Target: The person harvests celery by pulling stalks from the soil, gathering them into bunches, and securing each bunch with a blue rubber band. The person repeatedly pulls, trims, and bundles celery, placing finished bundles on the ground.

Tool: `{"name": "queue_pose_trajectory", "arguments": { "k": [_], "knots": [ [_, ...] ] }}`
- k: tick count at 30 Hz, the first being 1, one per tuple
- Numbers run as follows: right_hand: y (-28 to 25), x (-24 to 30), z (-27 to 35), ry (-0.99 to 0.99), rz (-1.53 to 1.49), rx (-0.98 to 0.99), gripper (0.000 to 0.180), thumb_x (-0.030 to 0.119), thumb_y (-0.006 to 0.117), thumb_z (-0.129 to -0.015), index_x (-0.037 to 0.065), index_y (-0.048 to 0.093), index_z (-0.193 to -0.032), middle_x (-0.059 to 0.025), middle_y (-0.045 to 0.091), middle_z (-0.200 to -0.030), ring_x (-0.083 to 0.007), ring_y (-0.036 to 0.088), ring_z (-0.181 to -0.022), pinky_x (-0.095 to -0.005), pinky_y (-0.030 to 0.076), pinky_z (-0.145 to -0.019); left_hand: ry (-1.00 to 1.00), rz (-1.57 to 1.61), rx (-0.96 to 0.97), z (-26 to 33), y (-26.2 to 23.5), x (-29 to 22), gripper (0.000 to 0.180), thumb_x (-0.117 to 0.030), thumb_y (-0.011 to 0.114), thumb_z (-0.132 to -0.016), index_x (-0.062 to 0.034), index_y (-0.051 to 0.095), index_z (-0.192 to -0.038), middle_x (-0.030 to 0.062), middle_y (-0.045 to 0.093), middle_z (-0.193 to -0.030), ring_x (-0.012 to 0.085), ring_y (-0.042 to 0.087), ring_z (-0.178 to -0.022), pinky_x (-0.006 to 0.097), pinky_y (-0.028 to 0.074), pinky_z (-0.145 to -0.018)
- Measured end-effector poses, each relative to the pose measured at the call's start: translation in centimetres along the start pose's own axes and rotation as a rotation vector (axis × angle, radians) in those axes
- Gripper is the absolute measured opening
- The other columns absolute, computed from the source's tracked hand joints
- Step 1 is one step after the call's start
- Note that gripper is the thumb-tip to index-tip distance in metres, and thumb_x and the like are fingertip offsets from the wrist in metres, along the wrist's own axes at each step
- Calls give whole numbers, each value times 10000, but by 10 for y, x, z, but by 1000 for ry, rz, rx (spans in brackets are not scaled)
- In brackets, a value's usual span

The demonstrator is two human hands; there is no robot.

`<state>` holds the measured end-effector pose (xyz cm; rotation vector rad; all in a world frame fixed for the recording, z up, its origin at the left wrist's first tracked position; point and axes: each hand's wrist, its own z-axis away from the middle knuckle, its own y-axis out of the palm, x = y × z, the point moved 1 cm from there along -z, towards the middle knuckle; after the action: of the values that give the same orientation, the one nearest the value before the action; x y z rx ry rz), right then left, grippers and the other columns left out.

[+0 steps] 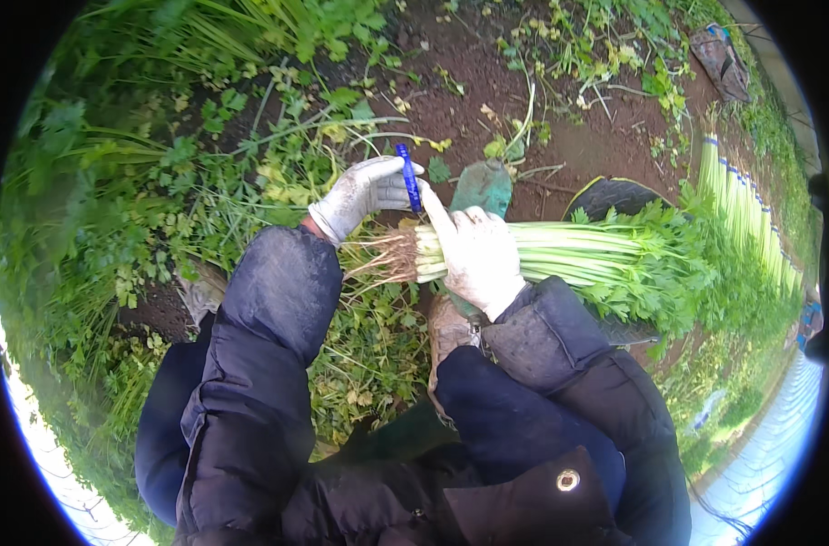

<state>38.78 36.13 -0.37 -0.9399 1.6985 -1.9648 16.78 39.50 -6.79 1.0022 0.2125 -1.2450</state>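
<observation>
head view | pinches blue tie strip in left gloved hand | grips celery bundle near root end with right gloved hand, stretching index toward the strip, cannot tell if touching | has bundle just right of left fingers, nearer to right hand, along left-right axis, with roots left

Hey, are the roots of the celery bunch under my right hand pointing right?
No, the roots point left, while the leafy tops spread out to the right of your right hand.
</observation>
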Motion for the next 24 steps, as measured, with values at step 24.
{"name": "queue_pose_trajectory", "arguments": {
  "k": [24],
  "knots": [
    [9,-5,3,-16,-115,-42,458,130,639,-772,82,612,-1226,-76,639,-991,-267,604,-944,-403,467,-822,-24,-130,246,-10,-4,53,210,-194,609,-981,-55,670,-1126,21,701,-1031,126,668,-952,297,532,-909]
  ]
}}
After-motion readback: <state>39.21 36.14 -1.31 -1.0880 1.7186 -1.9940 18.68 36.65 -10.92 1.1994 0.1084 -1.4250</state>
